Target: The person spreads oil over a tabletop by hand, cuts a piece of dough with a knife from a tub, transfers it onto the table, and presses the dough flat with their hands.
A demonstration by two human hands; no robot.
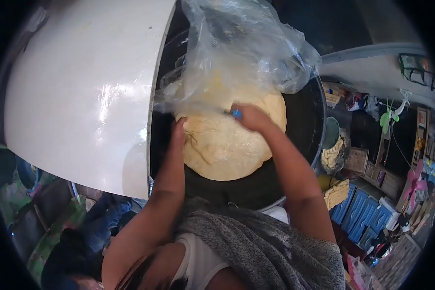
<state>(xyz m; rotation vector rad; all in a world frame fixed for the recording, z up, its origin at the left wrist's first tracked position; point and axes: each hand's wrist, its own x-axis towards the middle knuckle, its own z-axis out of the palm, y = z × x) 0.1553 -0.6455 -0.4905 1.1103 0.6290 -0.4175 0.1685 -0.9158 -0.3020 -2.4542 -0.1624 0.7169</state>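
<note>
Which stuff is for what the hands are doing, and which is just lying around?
In use, it seems:
- pale dough-like round
- clear plastic over its far part
- dark round container
- left hand and right hand

Just about:
- green fan
- pink fan
- blue stacked things

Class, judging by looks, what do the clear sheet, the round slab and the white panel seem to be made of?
Sheet: thin plastic film, crinkled and shiny; things show through it.
Slab: probably dough, slightly shiny; it is pale yellow and creased.
Panel: smooth, glossy, with bright reflections; perhaps laminate or painted board, unclear which.
</note>
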